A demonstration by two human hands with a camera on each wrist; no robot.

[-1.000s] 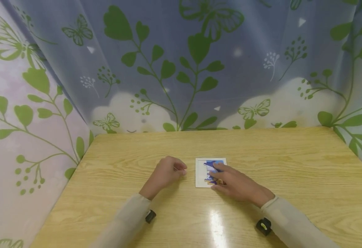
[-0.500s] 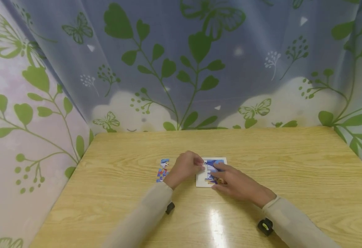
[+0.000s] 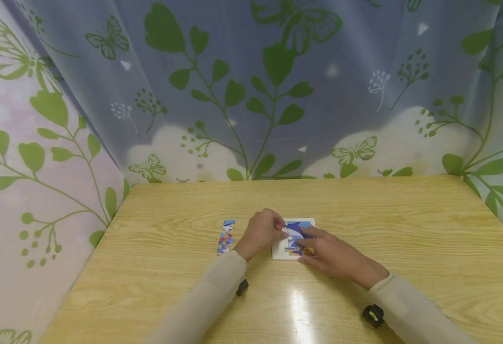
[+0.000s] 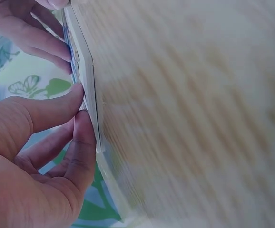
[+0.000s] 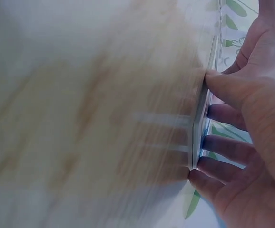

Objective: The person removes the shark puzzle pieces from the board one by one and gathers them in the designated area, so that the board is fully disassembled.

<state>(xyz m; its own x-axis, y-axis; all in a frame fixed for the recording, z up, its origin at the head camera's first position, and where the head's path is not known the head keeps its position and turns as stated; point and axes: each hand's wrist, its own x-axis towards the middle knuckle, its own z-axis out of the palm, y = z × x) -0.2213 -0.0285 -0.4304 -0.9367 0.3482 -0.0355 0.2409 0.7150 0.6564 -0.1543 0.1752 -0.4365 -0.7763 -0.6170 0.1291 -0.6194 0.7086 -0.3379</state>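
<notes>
A white-framed jigsaw board (image 3: 279, 255) lies flat on the table. Blue and white picture pieces fill its right part, and bare white shows at its left. My left hand (image 3: 262, 231) reaches over the board's left side. Its thumb and forefinger pinch a small puzzle piece (image 4: 83, 107), mostly hidden between the fingertips, right at the picture's left edge. My right hand (image 3: 335, 258) rests on the board's right side with spread fingers. In the right wrist view its thumb (image 5: 223, 88) touches the board's edge and its other fingers lie along the face and corner.
Several loose puzzle pieces (image 3: 225, 236), blue, white and red, lie left of the board, partly behind the left forearm. The wooden table (image 3: 169, 205) ends at a patterned curtain (image 3: 303, 119) behind, with another curtain (image 3: 53, 157) at the left.
My left hand has moved right from beside the board onto its left side, uncovering the loose pieces. The right hand has shifted slightly right, still on the board.
</notes>
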